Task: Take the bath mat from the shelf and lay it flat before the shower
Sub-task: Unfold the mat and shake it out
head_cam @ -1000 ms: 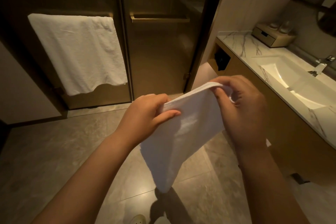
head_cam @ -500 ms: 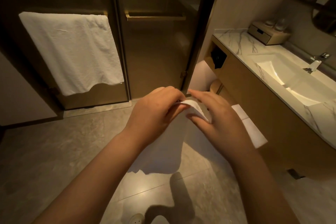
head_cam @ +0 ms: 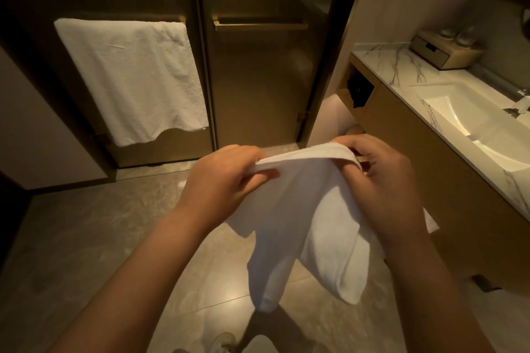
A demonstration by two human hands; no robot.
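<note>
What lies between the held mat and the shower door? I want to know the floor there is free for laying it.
In the head view, only bare floor tile lies between the bath mat and the shower door.

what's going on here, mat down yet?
Not yet. A person stands facing the shower door and holds a white bath mat in the air with both hands. The left hand and right hand each pinch its top edge, and the rest hangs in loose folds above the tiled floor. It is not spread flat. A separate white towel hangs on the bar of the left glass panel, and the vanity with its sink is at the right.
</note>
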